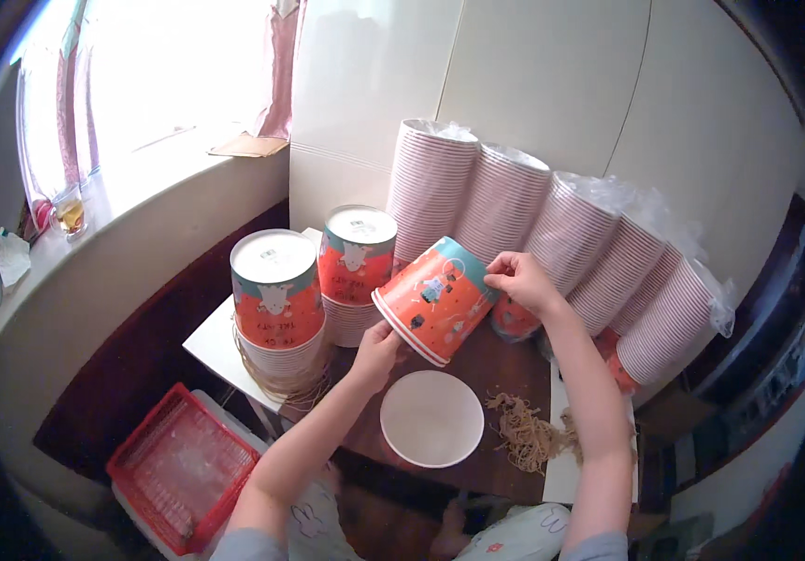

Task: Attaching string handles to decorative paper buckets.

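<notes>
Over the table I hold an orange and teal printed paper bucket (438, 304) tilted, its rim toward my left and its base toward my right. Two rims show one behind the other, so it looks like two nested together. My left hand (377, 353) is closed on the rim's lower edge. At the base edge my right hand (522, 282) pinches with thumb and finger; whether anything thin is in that pinch I cannot tell. Below stands a white-lined open bucket (432, 419), mouth up. A tangle of tan bands (522, 433) lies to its right.
Two stacks of upside-down buckets, a near one (277, 304) and a far one (358, 266), stand left, with loose bands around the near stack's foot. Tall leaning stacks (432, 192) in clear plastic line the back wall. A red basket (183, 467) sits lower left.
</notes>
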Available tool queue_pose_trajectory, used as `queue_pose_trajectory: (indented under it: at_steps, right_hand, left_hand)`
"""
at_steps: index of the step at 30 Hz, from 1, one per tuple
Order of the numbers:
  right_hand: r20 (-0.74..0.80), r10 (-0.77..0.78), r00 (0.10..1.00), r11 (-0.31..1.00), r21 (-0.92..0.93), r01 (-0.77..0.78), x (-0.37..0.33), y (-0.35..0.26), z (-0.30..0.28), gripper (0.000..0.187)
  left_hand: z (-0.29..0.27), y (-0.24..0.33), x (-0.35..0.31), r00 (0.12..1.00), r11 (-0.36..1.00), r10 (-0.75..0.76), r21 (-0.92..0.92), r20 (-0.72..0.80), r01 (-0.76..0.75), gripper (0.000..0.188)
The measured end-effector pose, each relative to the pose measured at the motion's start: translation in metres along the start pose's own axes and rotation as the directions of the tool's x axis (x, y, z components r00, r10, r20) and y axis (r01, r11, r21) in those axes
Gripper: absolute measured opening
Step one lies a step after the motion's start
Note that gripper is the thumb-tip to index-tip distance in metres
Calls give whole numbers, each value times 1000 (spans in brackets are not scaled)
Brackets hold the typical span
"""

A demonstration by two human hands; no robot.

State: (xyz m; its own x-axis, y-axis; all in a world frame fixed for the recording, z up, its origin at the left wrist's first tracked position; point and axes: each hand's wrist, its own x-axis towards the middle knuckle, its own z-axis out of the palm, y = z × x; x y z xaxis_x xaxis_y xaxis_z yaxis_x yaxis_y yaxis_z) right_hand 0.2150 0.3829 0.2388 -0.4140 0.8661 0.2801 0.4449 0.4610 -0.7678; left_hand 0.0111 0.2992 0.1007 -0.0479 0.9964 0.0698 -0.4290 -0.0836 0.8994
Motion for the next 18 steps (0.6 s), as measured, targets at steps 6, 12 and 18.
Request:
queue_pose_trajectory:
  at_steps: [6, 12, 18]
  right_hand:
    - [-58, 103, 993, 988, 125, -95, -5, 31, -17, 8]
    - [-77, 130, 989, 986, 118, -120, -10, 44, -18, 9]
    - [-106, 235, 966, 971, 79, -227, -11, 44, -29, 8]
  left_hand:
    - [15, 7, 2, 996, 970, -50, -233, 71, 65, 17]
    - [20, -13, 18, 1000, 990, 2, -143, -10, -4, 12]
    - [27, -15, 34, 999, 999, 21, -32, -36, -22, 13]
